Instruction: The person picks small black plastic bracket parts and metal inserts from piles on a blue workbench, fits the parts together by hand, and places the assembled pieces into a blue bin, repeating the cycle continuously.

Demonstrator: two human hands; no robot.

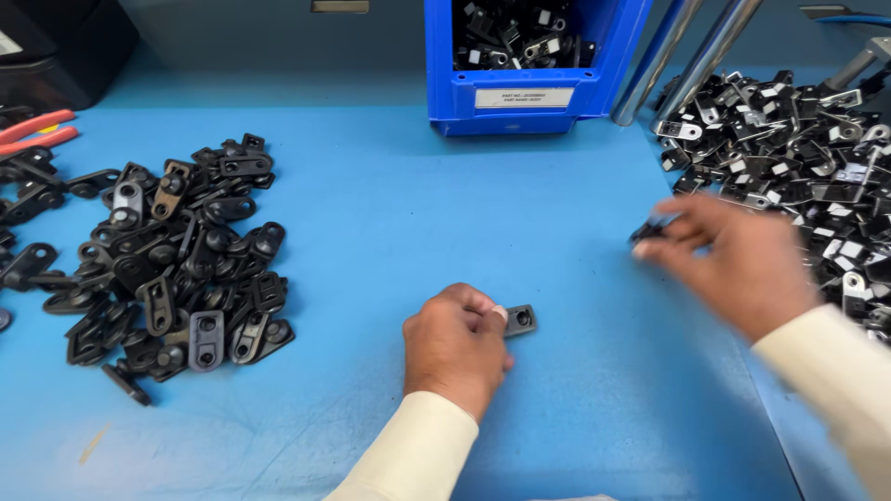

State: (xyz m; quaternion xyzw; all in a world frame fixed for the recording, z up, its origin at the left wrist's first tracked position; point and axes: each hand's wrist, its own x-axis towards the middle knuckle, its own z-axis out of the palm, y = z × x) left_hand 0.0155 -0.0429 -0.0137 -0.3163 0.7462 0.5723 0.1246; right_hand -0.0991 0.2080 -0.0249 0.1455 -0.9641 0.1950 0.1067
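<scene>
Left hand: the left hand (455, 345) rested on the blue table (390, 213) near the middle, fingers curled in, pinching a small black bracket (520, 320) that poked out from its fingertips and lay on the tabletop.
Right hand: the right hand (738, 260), blurred, reached toward the right side, fingertips pressed together on a small dark clip (650, 228) at the near edge of the right heap; how firmly it held the piece could not be told.
Sleeves: both arms wore cream sleeves (418, 455).
Right heap: a heap of black and silver clips (798, 148) spread across the far right of the table, partly hidden by the right hand.
Left heap: a pile of black plastic brackets (176, 260) lay well apart on the left, with nothing between it and the left hand.
Bin: a blue bin (529, 65) holding more dark parts stood at the far edge, behind both hands.
Poles: two shiny metal poles (691, 56) slanted up just right of the bin.
Tool: red-handled pliers (37, 130) lay at the far left edge, beside a black case (56, 46).
</scene>
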